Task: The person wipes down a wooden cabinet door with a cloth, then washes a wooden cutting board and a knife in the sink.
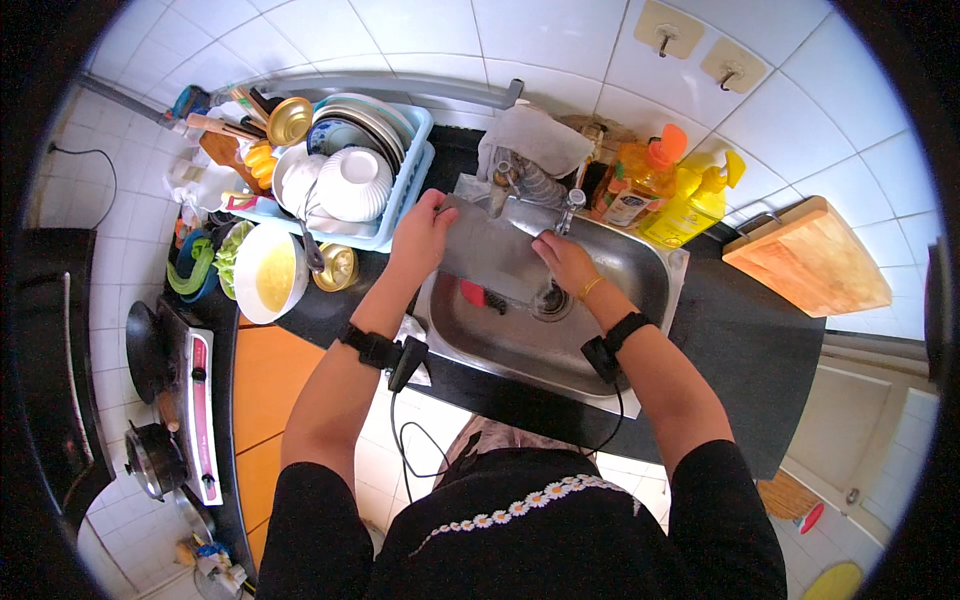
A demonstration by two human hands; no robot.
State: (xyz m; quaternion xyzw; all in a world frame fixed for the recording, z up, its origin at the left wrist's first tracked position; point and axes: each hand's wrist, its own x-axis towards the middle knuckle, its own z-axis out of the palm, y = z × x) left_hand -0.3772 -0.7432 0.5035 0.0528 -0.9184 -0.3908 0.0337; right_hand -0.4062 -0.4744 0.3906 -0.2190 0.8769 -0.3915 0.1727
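My left hand (420, 236) grips the left end of a flat grey rectangular blade (487, 244), which looks like a cleaver's; no handle shows apart from my fingers. My right hand (566, 262) has its fingertips at the blade's right end; whether they grip it I cannot tell. The blade is held over the stainless steel sink (495, 337), below the tap (499, 199). Beneath it, a red and black object (474, 293) lies in the basin, partly hidden, left of the drain (553, 301).
A light-blue dish rack (409, 202) with bowls and plates stands left, beside a white bowl of yellow liquid (271, 274) and a small gold bowl (336, 267). Soap bottles (686, 206) stand behind the sink's right corner. A wooden cutting board (810, 259) leans at the right wall.
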